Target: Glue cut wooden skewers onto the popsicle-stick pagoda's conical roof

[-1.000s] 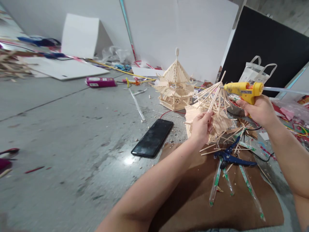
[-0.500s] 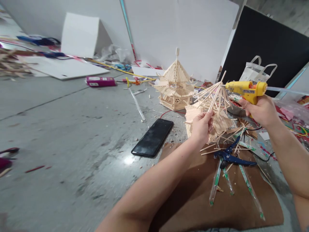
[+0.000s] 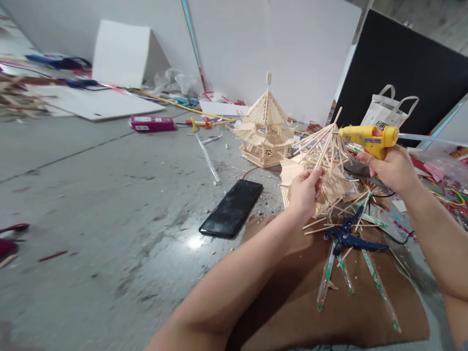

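Note:
My left hand (image 3: 304,191) grips a cone-shaped frame of thin wooden sticks (image 3: 323,146) and holds it up above the floor. My right hand (image 3: 389,168) is closed around a yellow hot glue gun (image 3: 369,137), whose nozzle touches the top of the stick frame where the sticks meet. A clear glue stick pokes out of the gun's back toward the right. Under the frame lies a flat panel of glued sticks (image 3: 292,173).
A finished stick pagoda (image 3: 265,129) stands behind the frame. A black phone (image 3: 231,208) lies on the grey floor to the left. Blue cutters (image 3: 347,236), loose sticks and clear glue sticks (image 3: 326,278) rest on brown cardboard (image 3: 292,302). White boards, a black panel and a bag (image 3: 387,109) stand behind.
The glue gun shifted slightly right and back left, keeping its nozzle at the frame's tip. My left hand and the stick frame stayed almost still.

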### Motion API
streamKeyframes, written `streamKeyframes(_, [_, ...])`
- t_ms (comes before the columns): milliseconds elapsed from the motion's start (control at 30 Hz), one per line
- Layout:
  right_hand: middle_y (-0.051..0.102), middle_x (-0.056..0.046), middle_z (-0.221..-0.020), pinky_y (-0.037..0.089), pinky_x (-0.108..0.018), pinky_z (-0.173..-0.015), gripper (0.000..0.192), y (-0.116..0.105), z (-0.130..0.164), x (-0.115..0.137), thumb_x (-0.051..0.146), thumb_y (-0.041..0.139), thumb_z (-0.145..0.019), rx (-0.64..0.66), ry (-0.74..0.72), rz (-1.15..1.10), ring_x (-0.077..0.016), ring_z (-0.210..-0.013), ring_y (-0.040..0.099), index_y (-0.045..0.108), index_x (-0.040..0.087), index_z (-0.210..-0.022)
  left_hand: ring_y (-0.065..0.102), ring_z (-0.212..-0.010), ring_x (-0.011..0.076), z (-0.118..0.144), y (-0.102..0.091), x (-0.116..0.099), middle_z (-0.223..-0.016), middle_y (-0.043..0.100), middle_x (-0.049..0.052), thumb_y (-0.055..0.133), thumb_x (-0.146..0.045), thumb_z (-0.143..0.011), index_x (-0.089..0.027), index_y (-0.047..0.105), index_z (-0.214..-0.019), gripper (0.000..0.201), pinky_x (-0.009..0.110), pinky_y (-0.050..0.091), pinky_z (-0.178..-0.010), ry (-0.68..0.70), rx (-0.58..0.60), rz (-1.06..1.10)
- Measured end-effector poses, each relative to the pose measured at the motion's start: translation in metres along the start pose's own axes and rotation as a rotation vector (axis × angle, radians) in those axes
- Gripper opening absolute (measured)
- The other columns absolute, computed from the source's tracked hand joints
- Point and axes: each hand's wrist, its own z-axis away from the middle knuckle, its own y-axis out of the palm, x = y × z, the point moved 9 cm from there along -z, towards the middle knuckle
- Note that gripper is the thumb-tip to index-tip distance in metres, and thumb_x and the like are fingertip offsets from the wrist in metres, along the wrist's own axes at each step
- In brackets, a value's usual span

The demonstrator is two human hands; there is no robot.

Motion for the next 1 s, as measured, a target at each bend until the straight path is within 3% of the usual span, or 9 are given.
streamKeyframes(300, [0.048,0.002,-0.042,0.040,-0.030,-0.048,0.037,-0.002,0.001,-0.008,0.055,0.052,-0.073,-0.001,0.063,-0.039,-0.0131,-0.041,0.048,0.056,0.020,-0.064,0.027,-0.027,0.0017,-0.002,-0.003,0.001,-0.037,0.036,-0.009,0.063,-0.041,-0.068,-0.015,0.050,-0.064,0.029,0.018,0.015,-0.031,0.017,-0.008,-0.032])
streamKeyframes(1000, [0.050,0.001,-0.040,0.038,-0.029,-0.044,0.036,-0.003,0.001,0.002,0.054,0.053,-0.072,-0.008,0.010,0.021,-0.0128,-0.038,0.047,0.054,0.020,-0.060,0.027,-0.027,0.0014,-0.001,-0.002,0.001,-0.037,0.036,-0.009,0.063,-0.038,-0.069,-0.014,0.051,-0.062,0.027,0.018,0.015,-0.031,0.004,-0.001,-0.013])
